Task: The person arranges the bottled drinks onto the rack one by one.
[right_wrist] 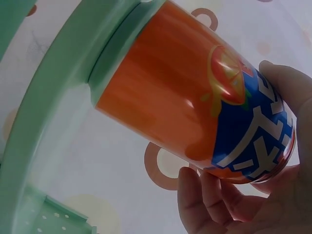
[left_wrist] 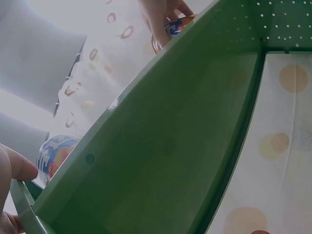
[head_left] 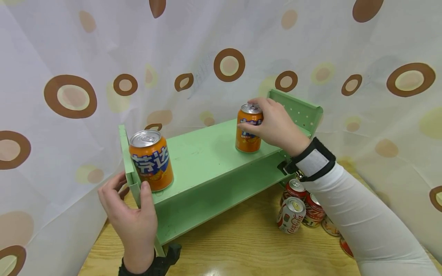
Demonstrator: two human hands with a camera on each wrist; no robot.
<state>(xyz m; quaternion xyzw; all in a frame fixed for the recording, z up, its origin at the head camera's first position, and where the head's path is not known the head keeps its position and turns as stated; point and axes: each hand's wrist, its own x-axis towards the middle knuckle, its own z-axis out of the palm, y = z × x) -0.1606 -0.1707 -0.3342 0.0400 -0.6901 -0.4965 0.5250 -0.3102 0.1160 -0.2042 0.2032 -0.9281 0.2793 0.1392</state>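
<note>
A green shelf (head_left: pixel 207 199) stands on a wood-grain table (head_left: pixel 241 249), a circle-printed sheet (head_left: pixel 193 34) behind it. On its top board (head_left: pixel 200 157), toward the right end, the right hand (head_left: pixel 276 126) grips an orange can (head_left: pixel 244 142); the left hand (head_left: pixel 132 216) pinches the shelf's left wall (head_left: pixel 127 159) by a second can (head_left: pixel 153 166).

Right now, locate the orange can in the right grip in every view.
Head: orange can, right of centre, mid-height.
Left wrist: orange can near the top, right of centre, partly hidden.
Right wrist: orange can large, slanted, centre to upper right.
Shared landmark: the green shelf.
</note>
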